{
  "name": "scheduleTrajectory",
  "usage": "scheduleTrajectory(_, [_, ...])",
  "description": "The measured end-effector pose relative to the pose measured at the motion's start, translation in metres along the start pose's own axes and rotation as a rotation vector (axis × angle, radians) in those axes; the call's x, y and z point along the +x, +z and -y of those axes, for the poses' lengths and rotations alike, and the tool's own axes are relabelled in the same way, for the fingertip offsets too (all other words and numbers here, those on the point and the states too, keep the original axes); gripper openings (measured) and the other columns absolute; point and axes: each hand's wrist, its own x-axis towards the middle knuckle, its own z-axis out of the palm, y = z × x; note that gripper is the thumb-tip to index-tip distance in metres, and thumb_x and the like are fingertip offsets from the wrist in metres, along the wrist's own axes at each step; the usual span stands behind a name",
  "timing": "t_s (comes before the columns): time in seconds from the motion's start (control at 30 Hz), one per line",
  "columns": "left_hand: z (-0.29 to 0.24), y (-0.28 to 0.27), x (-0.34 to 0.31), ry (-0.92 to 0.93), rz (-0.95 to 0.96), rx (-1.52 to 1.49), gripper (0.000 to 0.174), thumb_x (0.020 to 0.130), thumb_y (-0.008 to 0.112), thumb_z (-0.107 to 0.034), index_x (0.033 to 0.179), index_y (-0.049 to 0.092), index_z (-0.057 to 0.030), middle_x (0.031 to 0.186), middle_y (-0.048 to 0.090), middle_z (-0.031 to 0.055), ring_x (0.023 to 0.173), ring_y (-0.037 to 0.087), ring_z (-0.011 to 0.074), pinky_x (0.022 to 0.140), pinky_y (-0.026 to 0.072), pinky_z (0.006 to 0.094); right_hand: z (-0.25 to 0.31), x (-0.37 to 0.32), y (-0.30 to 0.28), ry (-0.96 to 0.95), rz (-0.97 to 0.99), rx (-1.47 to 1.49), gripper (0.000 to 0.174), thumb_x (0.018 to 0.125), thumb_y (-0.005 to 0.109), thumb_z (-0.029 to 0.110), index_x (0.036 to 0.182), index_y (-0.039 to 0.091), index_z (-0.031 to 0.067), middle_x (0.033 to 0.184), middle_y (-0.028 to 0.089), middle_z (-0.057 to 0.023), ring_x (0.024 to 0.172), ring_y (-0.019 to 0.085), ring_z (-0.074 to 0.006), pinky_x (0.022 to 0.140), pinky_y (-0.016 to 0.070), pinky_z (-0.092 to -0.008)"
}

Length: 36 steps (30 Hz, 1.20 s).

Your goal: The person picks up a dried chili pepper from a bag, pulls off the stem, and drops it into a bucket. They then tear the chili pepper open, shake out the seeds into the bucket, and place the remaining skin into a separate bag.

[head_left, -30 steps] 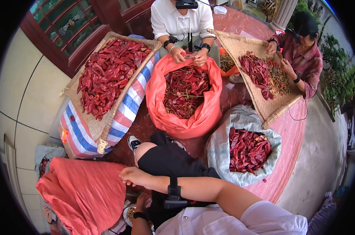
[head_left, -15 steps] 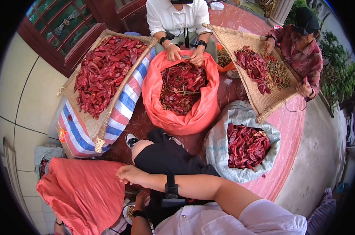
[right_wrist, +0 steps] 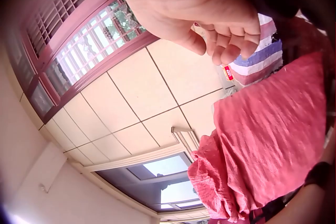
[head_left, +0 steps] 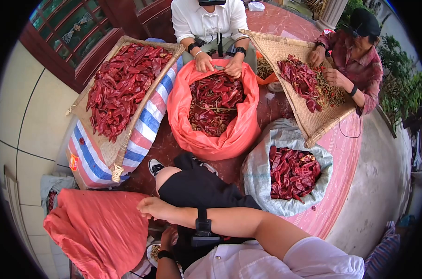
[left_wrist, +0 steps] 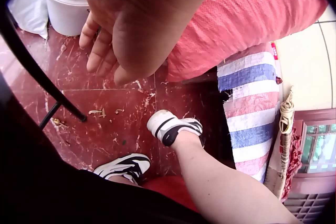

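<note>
My right hand (head_left: 156, 208) is held out to the left over my lap, its fingers loosely curled and empty, right by the bulging red woven sack (head_left: 99, 228). The right wrist view shows the same hand (right_wrist: 210, 16), palm in sight, with nothing in it. Lower down, my left hand (head_left: 169, 238) hangs beside that sack, partly hidden by my right forearm. Its fingers (left_wrist: 100, 50) droop relaxed and bare in the left wrist view, near a white bucket (left_wrist: 68, 16) of dry stems.
Dried red chilies fill an open coral sack (head_left: 173, 111), a pale sack (head_left: 257, 172) and a woven tray (head_left: 111, 153) atop a striped bundle (head_left: 97, 162). Opposite, a person in white (head_left: 211, 23) handles something small. Another person (head_left: 359, 74) works at a second woven tray (head_left: 299, 102).
The person at the right has brought one hand back from the tray's edge to the pile. The person opposite has lowered both hands to the sack's rim. My hands have hardly moved.
</note>
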Motion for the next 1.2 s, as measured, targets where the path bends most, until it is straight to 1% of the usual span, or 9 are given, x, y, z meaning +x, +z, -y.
scheduleTrajectory(0.13, [0.005, -0.002, 0.007, 0.004, 0.017, -0.039, 0.027, 0.082, 0.056, -0.021, 0.106, 0.052, -0.0117, 0.086, 0.059, -0.0013, 0.071, 0.055, 0.0086, 0.051, 0.0362, 0.0233, -0.001, -0.001, -0.001, -0.005, 0.006, -0.001, 0.016, 0.082, 0.049, 0.019, 0.093, 0.056, 0.0094, 0.074, 0.054, 0.0030, 0.065, 0.049, -0.0063, 0.053, 0.0377, -0.0217])
scheduleTrajectory(0.27, [0.007, -0.003, 0.008, 0.009, 0.023, -0.043, 0.027, 0.082, 0.056, -0.022, 0.106, 0.052, -0.0116, 0.085, 0.059, -0.0017, 0.070, 0.054, 0.0082, 0.052, 0.0362, 0.0235, -0.001, -0.002, 0.000, -0.010, 0.005, 0.004, 0.016, 0.081, 0.049, 0.018, 0.093, 0.056, 0.0094, 0.074, 0.054, 0.0029, 0.065, 0.050, -0.0063, 0.053, 0.0374, -0.0215])
scheduleTrajectory(0.47, [0.005, -0.002, 0.007, 0.021, 0.011, 0.009, 0.025, 0.081, 0.057, -0.023, 0.103, 0.054, -0.0118, 0.083, 0.059, -0.0022, 0.068, 0.053, 0.0077, 0.050, 0.0360, 0.0229, -0.005, 0.000, 0.000, -0.016, 0.001, 0.009, 0.016, 0.081, 0.049, 0.018, 0.093, 0.056, 0.0094, 0.074, 0.054, 0.0027, 0.065, 0.050, -0.0061, 0.053, 0.0372, -0.0210])
scheduleTrajectory(0.57, [0.012, -0.005, 0.015, 0.038, 0.032, -0.064, 0.024, 0.081, 0.057, -0.024, 0.102, 0.055, -0.0115, 0.082, 0.059, -0.0027, 0.067, 0.053, 0.0078, 0.050, 0.0366, 0.0234, -0.002, -0.001, 0.001, -0.013, 0.001, 0.007, 0.016, 0.082, 0.049, 0.018, 0.093, 0.056, 0.0093, 0.074, 0.054, 0.0025, 0.065, 0.050, -0.0061, 0.053, 0.0372, -0.0210])
scheduleTrajectory(0.73, [0.004, 0.000, 0.006, 0.027, 0.049, -0.063, 0.023, 0.081, 0.057, -0.024, 0.099, 0.056, -0.0100, 0.072, 0.055, -0.0022, 0.056, 0.049, 0.0074, 0.044, 0.0338, 0.0209, 0.002, -0.003, 0.001, -0.008, -0.004, -0.002, 0.016, 0.082, 0.049, 0.018, 0.093, 0.056, 0.0091, 0.074, 0.054, 0.0025, 0.065, 0.050, -0.0062, 0.053, 0.0374, -0.0212])
scheduleTrajectory(0.83, [-0.001, 0.003, 0.001, 0.042, 0.033, -0.045, 0.023, 0.081, 0.057, -0.023, 0.099, 0.056, -0.0095, 0.070, 0.054, -0.0019, 0.053, 0.047, 0.0071, 0.042, 0.0321, 0.0200, 0.001, -0.003, 0.001, -0.002, -0.003, -0.002, 0.016, 0.081, 0.049, 0.018, 0.093, 0.056, 0.0089, 0.074, 0.054, 0.0025, 0.065, 0.051, -0.0065, 0.053, 0.0375, -0.0214])
scheduleTrajectory(0.97, [-0.003, 0.003, 0.000, 0.039, 0.075, -0.043, 0.022, 0.081, 0.057, -0.023, 0.099, 0.056, -0.0097, 0.070, 0.054, -0.0019, 0.053, 0.048, 0.0071, 0.042, 0.0322, 0.0202, 0.001, -0.003, 0.001, 0.000, -0.009, 0.000, 0.017, 0.081, 0.049, 0.018, 0.094, 0.056, 0.0087, 0.074, 0.054, 0.0024, 0.065, 0.051, -0.0067, 0.053, 0.0377, -0.0218])
scheduleTrajectory(1.03, [-0.002, 0.006, 0.001, 0.049, 0.013, -0.082, 0.022, 0.081, 0.057, -0.023, 0.099, 0.056, -0.0097, 0.072, 0.055, -0.0021, 0.056, 0.048, 0.0070, 0.043, 0.0324, 0.0204, 0.000, -0.003, 0.001, -0.003, -0.009, -0.008, 0.017, 0.081, 0.049, 0.018, 0.094, 0.056, 0.0087, 0.074, 0.054, 0.0023, 0.065, 0.051, -0.0069, 0.054, 0.0378, -0.0219])
scheduleTrajectory(1.2, [-0.006, 0.005, -0.006, 0.034, 0.011, -0.035, 0.022, 0.081, 0.058, -0.023, 0.098, 0.056, -0.0100, 0.076, 0.056, -0.0025, 0.061, 0.050, 0.0068, 0.045, 0.0330, 0.0207, 0.002, -0.004, 0.000, -0.016, 0.003, -0.007, 0.019, 0.081, 0.050, 0.020, 0.095, 0.055, 0.0085, 0.076, 0.054, 0.0017, 0.067, 0.051, -0.0072, 0.055, 0.0383, -0.0223])
